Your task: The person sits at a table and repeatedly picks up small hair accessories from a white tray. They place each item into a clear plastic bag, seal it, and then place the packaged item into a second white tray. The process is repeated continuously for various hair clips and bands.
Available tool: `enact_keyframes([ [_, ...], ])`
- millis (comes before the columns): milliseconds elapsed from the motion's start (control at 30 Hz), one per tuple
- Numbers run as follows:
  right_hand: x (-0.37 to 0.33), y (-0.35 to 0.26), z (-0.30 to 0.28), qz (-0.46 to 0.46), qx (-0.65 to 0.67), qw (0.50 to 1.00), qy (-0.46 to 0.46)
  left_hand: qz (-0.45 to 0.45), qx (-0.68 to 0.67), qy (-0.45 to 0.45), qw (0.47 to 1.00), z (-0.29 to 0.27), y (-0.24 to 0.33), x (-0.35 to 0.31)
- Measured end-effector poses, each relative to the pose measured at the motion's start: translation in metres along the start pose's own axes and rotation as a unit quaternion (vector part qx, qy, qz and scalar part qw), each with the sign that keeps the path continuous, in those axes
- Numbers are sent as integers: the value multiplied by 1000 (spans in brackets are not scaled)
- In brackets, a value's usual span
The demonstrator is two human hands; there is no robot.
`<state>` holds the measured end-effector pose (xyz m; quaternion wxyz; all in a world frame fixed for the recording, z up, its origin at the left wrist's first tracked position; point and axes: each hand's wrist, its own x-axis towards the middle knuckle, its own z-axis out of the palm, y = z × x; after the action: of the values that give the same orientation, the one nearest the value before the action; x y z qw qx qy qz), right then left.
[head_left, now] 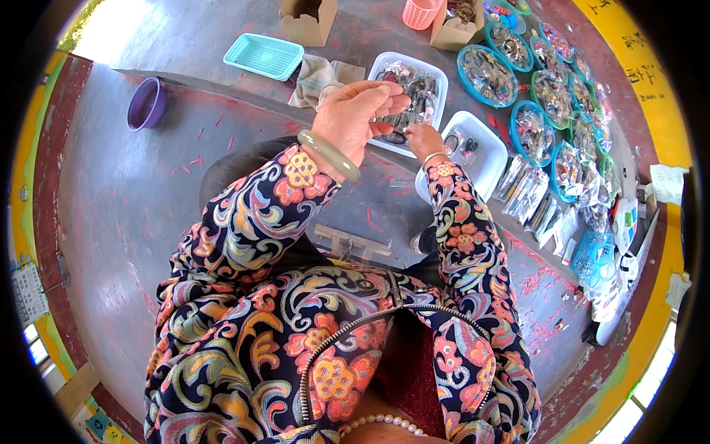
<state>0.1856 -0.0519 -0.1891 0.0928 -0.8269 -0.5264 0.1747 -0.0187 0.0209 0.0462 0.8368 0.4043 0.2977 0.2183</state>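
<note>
My left hand [356, 115], with a pale green bangle at the wrist, hovers over the near left part of a white tray [375, 68]. Its fingers are stretched out to the right, the thumb apart below them, and I see nothing held. In the tray lie many small dark items [418, 90] in clear wrapping, too small to name. My right hand [426, 141] is at the tray's near right edge, fingers bent and pressed together; what they pinch, if anything, is hidden. Beside that wrist stands a second white tray [488, 174] with a few dark and pink pieces.
Round blue and green baskets [473, 87] of wrapped goods crowd the right, with clear packets [523, 191] before them. A grey cloth [318, 80], turquoise basket [264, 56], cardboard box [309, 22] and purple basin [146, 103] lie left. Red scraps litter the floor; a wooden stool [351, 243] is below.
</note>
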Motion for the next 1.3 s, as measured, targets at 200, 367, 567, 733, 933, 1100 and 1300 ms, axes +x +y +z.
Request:
enact_keyframes([
  [200, -10, -10, 0, -26, -59, 989, 132, -10, 8, -9, 1000, 0, -1, 1],
  [367, -8, -15, -4, -39, -35, 993, 104, -12, 4, -14, 1000, 1, -1, 1],
  [567, -10, -12, 14, -13, -12, 1000, 9, -14, 0, -19, 1000, 0, -5, 3],
  [733, -11, -12, 13, -23, -9, 1000, -15, -15, 11, -12, 1000, 3, -2, -1],
  [933, -12, -11, 25, -43, -24, 999, -4, -18, 18, -19, 1000, 1, -3, 1],
  [1100, -17, -10, 2, 27, 26, 999, 23, -24, 19, -21, 999, 2, -6, 4],
  [1300, -22, 71, -14, 201, 141, 943, 225, -34, 12, -32, 999, 1, -6, 4],
])
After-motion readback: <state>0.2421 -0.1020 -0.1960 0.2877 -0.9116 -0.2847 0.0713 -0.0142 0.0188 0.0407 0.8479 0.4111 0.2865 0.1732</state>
